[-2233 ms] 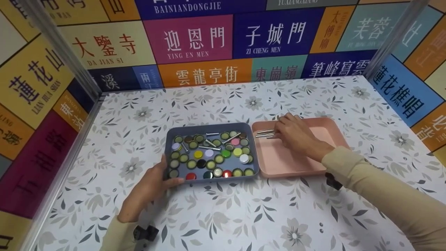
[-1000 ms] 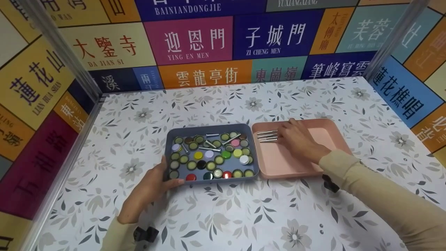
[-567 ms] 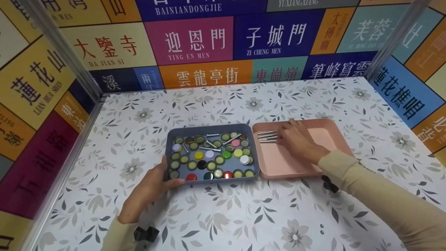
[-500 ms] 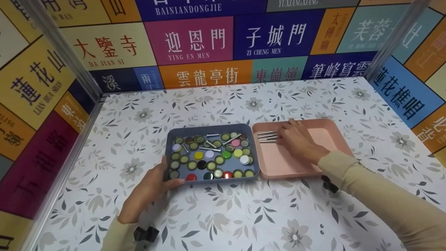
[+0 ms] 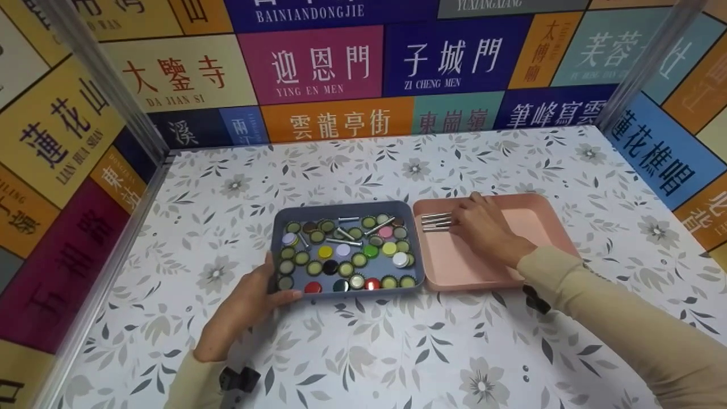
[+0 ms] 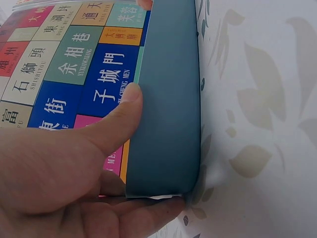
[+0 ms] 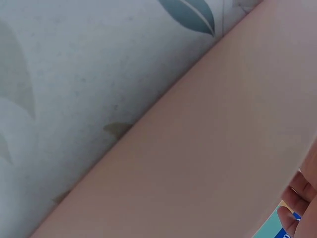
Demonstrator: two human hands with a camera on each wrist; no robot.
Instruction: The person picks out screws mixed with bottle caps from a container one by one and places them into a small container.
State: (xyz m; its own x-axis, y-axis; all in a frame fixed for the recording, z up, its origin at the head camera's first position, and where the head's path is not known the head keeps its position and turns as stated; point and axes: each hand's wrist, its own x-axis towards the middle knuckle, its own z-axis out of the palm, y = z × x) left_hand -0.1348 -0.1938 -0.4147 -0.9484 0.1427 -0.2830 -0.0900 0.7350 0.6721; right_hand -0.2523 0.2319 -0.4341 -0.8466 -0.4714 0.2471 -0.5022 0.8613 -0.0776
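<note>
My left hand (image 5: pixel 245 304) grips the near left corner of a blue-grey tray (image 5: pixel 347 208) in the head view. Its thumb lies against the front wall and the fingers against the left side, as the left wrist view also shows. Inside the tray lie many bottle caps (image 5: pixel 343 250), some face up and coloured, and several silver screws (image 5: pixel 344 242). My right hand (image 5: pixel 487 227) reaches into the pink tray (image 5: pixel 466 278), its curled fingers on the right ends of several silver screws (image 5: pixel 436 222) lying side by side. Those ends are hidden under the fingers.
The two trays stand side by side, touching, on a table (image 5: pixel 363 352) with a flowered white cover. Panels with printed signs (image 5: pixel 324 68) close off the back and both sides. Metal posts (image 5: pixel 122 85) mark the corners.
My right hand has come slightly nearer along the pink tray, and the screws beside it lie more spread. Over the last second it stays nearly still. The left hand keeps its place.
</note>
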